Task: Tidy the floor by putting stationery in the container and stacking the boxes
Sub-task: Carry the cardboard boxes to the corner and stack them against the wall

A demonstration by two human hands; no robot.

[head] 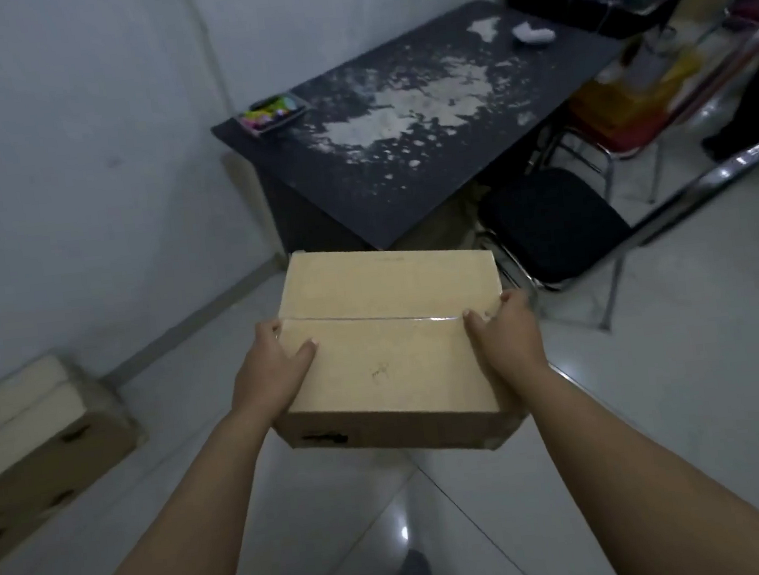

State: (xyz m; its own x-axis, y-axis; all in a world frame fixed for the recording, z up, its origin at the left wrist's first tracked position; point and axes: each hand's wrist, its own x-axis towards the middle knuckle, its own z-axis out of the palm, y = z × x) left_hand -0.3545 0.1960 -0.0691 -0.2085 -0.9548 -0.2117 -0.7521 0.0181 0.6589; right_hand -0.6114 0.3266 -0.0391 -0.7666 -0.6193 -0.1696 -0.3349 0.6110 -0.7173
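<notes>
White tiled floor (656, 352) fills the lower view, pale wall (71, 132) behind and left. Dark desk (420, 109) stands against the wall, its top badly worn with white flaked patches. Landmark from here: the desk.

Held cardboard box (387, 338) is in the air just in front of the desk's near corner, lifted off the floor, taped seam running across its top, dark handle slot on the near side face. Second cardboard box (35, 459) sits on the floor by the wall, well left of the desk and well apart from the held box; two handle slots show on its side.

Black padded chair (549, 227) with chrome legs is tucked at the desk's right front edge. More chrome-framed seating with yellow and red items sits further right of the desk, blurred.

Left hand (269, 369) grips the held box's left edge, thumb curled over the top, fingers wrapped down the side. Right hand (509, 334) grips the right edge the same way, thumb on top.

Small stationery container (272, 111) with bright coloured items sits on the desk's left corner. Crumpled white object (533, 33) lies near the desk's far end, beside a black tray (573, 9) of blurred clutter.
</notes>
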